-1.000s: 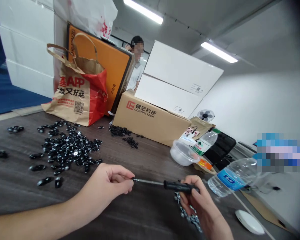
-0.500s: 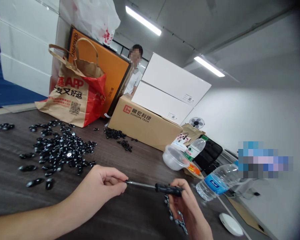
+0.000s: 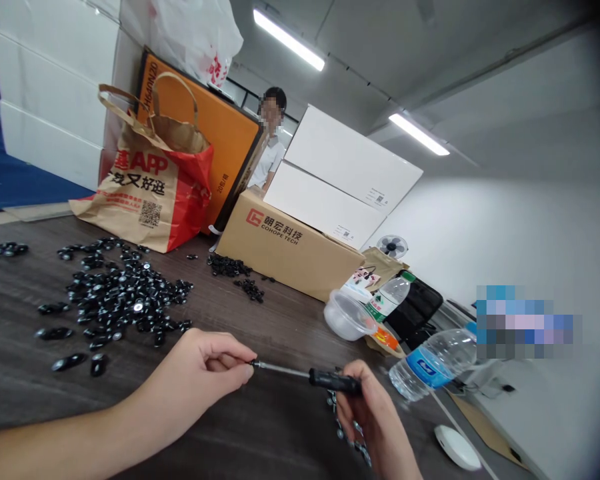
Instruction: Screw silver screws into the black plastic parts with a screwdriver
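A screwdriver [image 3: 335,381] with a black handle and a metal shaft lies nearly level above the dark table [image 3: 270,440]. My right hand [image 3: 375,413] is wrapped round its handle. At the shaft's tip, my left hand [image 3: 220,363] pinches a small black part [image 3: 253,362], mostly hidden by the fingertips. A large heap of small black parts with metal ends [image 3: 125,293] lies beyond my left hand. More such parts [image 3: 340,420] show partly behind my right hand.
Small black piles [image 3: 227,265] lie before a cardboard box [image 3: 290,247] with white boxes on top. A paper bag [image 3: 150,193] stands at left. At right are a plastic bowl [image 3: 347,317], bottles [image 3: 425,363] and a white oval object [image 3: 457,447]. A person [image 3: 270,150] is behind the boxes.
My right hand has turned slightly and shifted a little left on the screwdriver handle. My left hand has stayed almost still, with the tip at its fingers.
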`<state>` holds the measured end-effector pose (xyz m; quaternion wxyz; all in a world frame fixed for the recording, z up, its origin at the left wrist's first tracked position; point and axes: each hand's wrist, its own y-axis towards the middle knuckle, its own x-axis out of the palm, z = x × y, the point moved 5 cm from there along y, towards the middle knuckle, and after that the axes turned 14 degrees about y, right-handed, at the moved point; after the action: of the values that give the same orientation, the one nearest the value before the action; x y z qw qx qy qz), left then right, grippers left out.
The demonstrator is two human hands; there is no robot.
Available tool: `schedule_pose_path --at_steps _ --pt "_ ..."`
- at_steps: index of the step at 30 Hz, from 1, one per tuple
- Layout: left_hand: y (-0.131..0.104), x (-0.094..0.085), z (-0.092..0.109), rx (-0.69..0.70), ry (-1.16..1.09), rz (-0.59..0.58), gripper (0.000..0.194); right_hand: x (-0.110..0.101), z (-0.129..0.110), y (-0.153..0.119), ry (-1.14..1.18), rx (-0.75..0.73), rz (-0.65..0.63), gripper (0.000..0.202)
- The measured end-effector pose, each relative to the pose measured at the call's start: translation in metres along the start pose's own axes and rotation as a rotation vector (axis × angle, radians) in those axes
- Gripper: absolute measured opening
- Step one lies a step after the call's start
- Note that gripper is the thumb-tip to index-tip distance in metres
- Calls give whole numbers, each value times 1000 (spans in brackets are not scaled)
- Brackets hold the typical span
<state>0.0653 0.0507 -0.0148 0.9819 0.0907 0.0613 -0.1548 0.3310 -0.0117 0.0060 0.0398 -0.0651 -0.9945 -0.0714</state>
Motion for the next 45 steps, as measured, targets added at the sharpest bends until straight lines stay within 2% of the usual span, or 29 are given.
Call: schedule_pose_path --at_steps 4,6,8,11,15,18,20,23,26,28,31,35,39,43,45 --pt "0 0 1 24 12 3 12 0 0 -1 -37 -9 -19 41" --pt "0 1 1 33 8 3 12 0 1 -1 -85 6 -25 47" --pt "0 1 1 32 0 5 12 1 0 -1 -32 13 -35 46" --pt "1 0 0 38 -3 3 11 1 0 0 27 1 -12 42" --pt "0 1 1 66 -4 0 11 0 1 0 -59 12 24 49" --pt "0 1 0 55 -7 8 11 1 -1 -1 12 -2 27 44" --pt "-1 1 1 61 -9 14 11 1 -2 -1 -28 4 35 42" --pt "-1 1 1 56 -10 22 11 0 0 -1 -83 41 28 50" --pt "-1 0 0 26 5 24 12 0 0 -2 0 12 0 44" --pt "-1 0 0 23 21 21 13 0 -1 -3 -41 -18 5 42" --pt "-1 -1 1 26 30 25 13 1 0 -3 -100 -9 5 50" --pt "0 -2 0 -2 15 32 12 5 -1 -3 -13 -21 13 41" --pt "0 -2 0 4 31 31 13 5 2 -2 -66 5 17 50" --pt "0 -2 0 -16 27 33 15 4 0 -2 -39 -9 38 41" --pt "-1 -3 1 -8 33 32 15 4 0 -3 -105 7 33 48"
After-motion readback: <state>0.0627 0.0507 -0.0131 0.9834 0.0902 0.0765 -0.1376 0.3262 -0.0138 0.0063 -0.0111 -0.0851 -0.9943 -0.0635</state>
